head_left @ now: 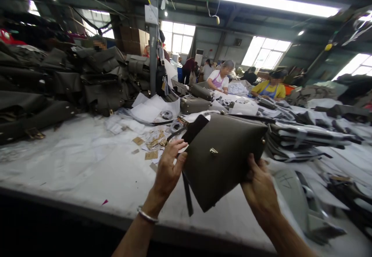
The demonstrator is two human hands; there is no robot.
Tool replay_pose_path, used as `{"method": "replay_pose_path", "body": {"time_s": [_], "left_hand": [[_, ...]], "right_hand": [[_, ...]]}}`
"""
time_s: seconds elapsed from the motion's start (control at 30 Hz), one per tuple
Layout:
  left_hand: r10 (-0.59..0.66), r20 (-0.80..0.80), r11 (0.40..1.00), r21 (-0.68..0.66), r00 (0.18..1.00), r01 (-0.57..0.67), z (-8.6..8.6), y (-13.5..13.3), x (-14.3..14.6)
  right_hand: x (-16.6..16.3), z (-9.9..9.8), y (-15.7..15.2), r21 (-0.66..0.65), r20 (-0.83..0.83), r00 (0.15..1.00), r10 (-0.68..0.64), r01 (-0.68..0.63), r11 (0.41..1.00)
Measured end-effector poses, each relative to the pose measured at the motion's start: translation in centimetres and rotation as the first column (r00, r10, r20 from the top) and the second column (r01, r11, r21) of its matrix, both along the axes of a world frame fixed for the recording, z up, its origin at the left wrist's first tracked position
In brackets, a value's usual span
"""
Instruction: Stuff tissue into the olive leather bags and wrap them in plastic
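A dark olive-brown handbag [223,164] is held up, tilted, above the white worktable, with a small gold-coloured metal emblem on its front. My right hand [258,183] grips its right edge, thumb on the front and the other fingers partly hidden behind. At the bag's left edge, my left hand [171,168] holds on, thumb near the upper fingers and a small pale patch beside them. From the upper left of the bag sticks out a black flap-like piece [196,129]. A dark strap [187,195] hangs down below my left hand.
Dark bags are heaped at the left [101,86]. Tan tags [151,155], coiled clear material [176,126] and white paper lie behind the bag. Stacked flat bags [299,140] are at right, near a grey-green piece [293,195]. A metal post [153,55] rises behind; co-workers sit farther back.
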State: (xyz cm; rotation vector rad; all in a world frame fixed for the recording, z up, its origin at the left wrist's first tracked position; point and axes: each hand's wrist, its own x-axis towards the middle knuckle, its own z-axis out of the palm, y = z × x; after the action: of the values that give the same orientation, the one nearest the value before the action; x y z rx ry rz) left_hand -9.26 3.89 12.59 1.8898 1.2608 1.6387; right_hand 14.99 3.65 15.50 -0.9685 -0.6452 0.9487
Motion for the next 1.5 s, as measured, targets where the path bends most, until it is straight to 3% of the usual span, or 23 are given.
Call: {"method": "replay_pose_path", "body": {"time_s": [0.1, 0.2, 0.3, 0.37, 0.4, 0.43, 0.47, 0.5, 0.53, 0.57, 0.63, 0.7, 0.8, 0.9, 1.03, 1.13, 1.27, 1.37, 1.5], "left_hand": [[-0.133, -0.334, 0.990, -0.009, 0.933, 0.138, 0.8, -3.0, 0.7], [-0.165, -0.533, 0.986, -0.060, 0.830, 0.157, -1.0, -5.4, 1.7], [-0.170, -0.646, 0.985, -0.078, 0.744, 0.157, -3.4, -7.6, 2.1], [-0.130, -0.713, 0.989, -0.043, 0.689, 0.142, -4.5, -9.0, 2.1], [-0.092, -0.742, 0.992, -0.006, 0.664, 0.130, -4.9, -9.7, 2.1], [-0.045, -0.764, 0.993, 0.037, 0.643, 0.113, -5.2, -10.5, 2.1], [0.002, -0.780, 0.992, 0.079, 0.626, 0.094, -5.5, -11.2, 2.0], [0.047, -0.787, 0.990, 0.117, 0.615, 0.074, -5.7, -11.9, 2.0], [0.084, -0.791, 0.988, 0.146, 0.606, 0.054, -6.1, -12.5, 2.1], [0.109, -0.793, 0.987, 0.159, 0.599, 0.031, -6.5, -13.2, 2.1], [0.168, -0.751, 0.981, 0.193, 0.639, -0.031, -7.5, -14.1, 2.4], [0.231, -0.657, 0.966, 0.244, 0.718, -0.088, -8.8, -14.5, 2.6], [0.229, -0.574, 0.951, 0.305, 0.786, -0.054, -10.0, -13.4, 2.6], [0.115, -0.647, 0.974, 0.222, 0.754, 0.042, -9.2, -10.3, 2.4], [-0.061, -0.793, 0.998, -0.052, 0.606, 0.033, -5.9, -5.1, 3.2], [-0.140, -0.869, 0.990, -0.140, 0.475, 0.034, -4.6, -3.4, 4.7], [-0.205, -0.895, 0.978, -0.172, 0.397, 0.118, -5.6, -2.8, 5.9], [-0.279, -0.893, 0.958, -0.233, 0.353, 0.169, -6.5, -1.4, 6.0], [-0.203, -0.909, 0.972, -0.142, 0.364, 0.189, -7.4, 0.3, 6.5]], "right_hand": [[-0.3, -5.7, -2.1, -0.208, -0.275, 0.960, 0.056, -0.116, 0.971], [-0.2, -10.9, -6.0, -0.394, -0.400, 0.915, 0.059, -0.230, 0.890], [0.9, -13.6, -11.0, -0.521, -0.362, 0.914, 0.181, -0.360, 0.774], [2.4, -13.4, -13.6, -0.626, -0.223, 0.900, 0.376, -0.427, 0.652], [3.2, -12.7, -14.5, -0.666, -0.090, 0.868, 0.488, -0.416, 0.619], [4.0, -11.7, -15.0, -0.670, 0.098, 0.807, 0.583, -0.380, 0.638], [4.8, -10.5, -15.1, -0.619, 0.327, 0.706, 0.629, -0.343, 0.707], [5.3, -9.2, -14.8, -0.511, 0.562, 0.569, 0.600, -0.331, 0.793], [5.6, -8.0, -14.4, -0.360, 0.765, 0.420, 0.487, -0.348, 0.866], [5.7, -7.0, -13.7, -0.206, 0.903, 0.280, 0.326, -0.385, 0.900], [5.1, -5.9, -12.3, -0.015, 0.998, 0.039, 0.039, -0.488, 0.873], [3.9, -6.1, -11.1, 0.047, 0.987, -0.102, -0.123, -0.549, 0.835], [2.5, -7.9, -9.6, 0.072, 0.974, -0.136, -0.182, -0.575, 0.815], [2.1, -8.9, -7.6, 0.065, 0.977, -0.133, -0.165, -0.555, 0.829], [2.5, -8.5, -4.6, 0.051, 0.962, -0.217, -0.168, -0.458, 0.887], [3.5, -8.4, -3.9, 0.003, 0.953, -0.271, -0.134, -0.435, 0.900], [6.3, -9.2, -3.7, -0.108, 0.929, -0.360, -0.084, -0.484, 0.868], [7.5, -9.5, -1.8, -0.221, 0.889, -0.458, -0.020, -0.467, 0.856], [7.0, -9.4, 1.2, -0.353, 0.840, -0.537, 0.076, -0.434, 0.829]]}}
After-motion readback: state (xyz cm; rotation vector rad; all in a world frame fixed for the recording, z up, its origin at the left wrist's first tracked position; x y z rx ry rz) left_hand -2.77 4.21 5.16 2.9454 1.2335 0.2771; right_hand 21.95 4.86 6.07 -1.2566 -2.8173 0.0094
